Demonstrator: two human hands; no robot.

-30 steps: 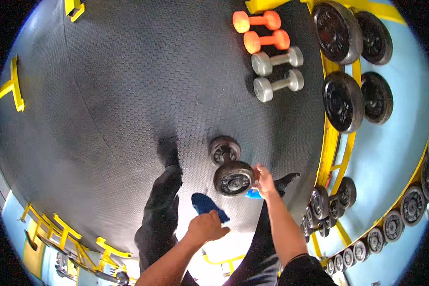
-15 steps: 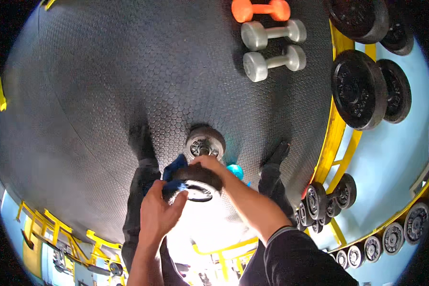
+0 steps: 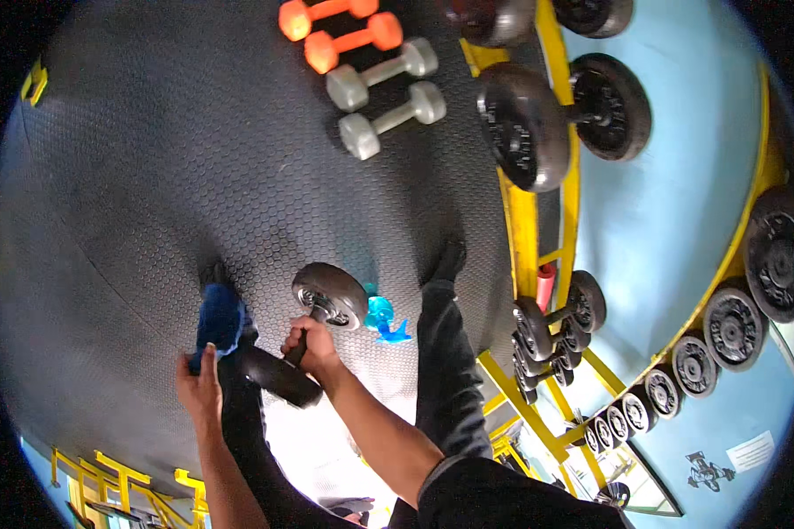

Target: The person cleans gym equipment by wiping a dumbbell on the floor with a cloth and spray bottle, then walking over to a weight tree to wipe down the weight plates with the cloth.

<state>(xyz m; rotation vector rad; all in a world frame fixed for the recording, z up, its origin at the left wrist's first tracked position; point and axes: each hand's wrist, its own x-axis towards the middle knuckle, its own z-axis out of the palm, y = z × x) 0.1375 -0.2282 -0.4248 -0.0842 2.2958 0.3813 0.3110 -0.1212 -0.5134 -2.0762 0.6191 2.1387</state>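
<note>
My right hand [image 3: 316, 347] is wrapped round the handle of a black dumbbell [image 3: 330, 293], which tilts between my legs with one round weight farther away and the other close to me. In my left hand [image 3: 201, 390] is a blue cloth [image 3: 220, 319], pinched at its near end and hanging apart from the dumbbell, over my left foot. A blue spray bottle [image 3: 381, 316] lies on the floor just right of the dumbbell's far weight; its exact shape is partly unclear.
Grey dumbbells [image 3: 393, 120] and orange dumbbells [image 3: 355, 40] lie in a row on the black rubber floor [image 3: 168, 159]. To the right, a yellow rack [image 3: 524, 234] carries large black dumbbells [image 3: 525, 128]. Weight plates [image 3: 733, 329] line a rail along the blue wall.
My left hand and the cloth have come away from the dumbbell to the left. The dumbbell has turned in my right hand, and the view has swung to the right.
</note>
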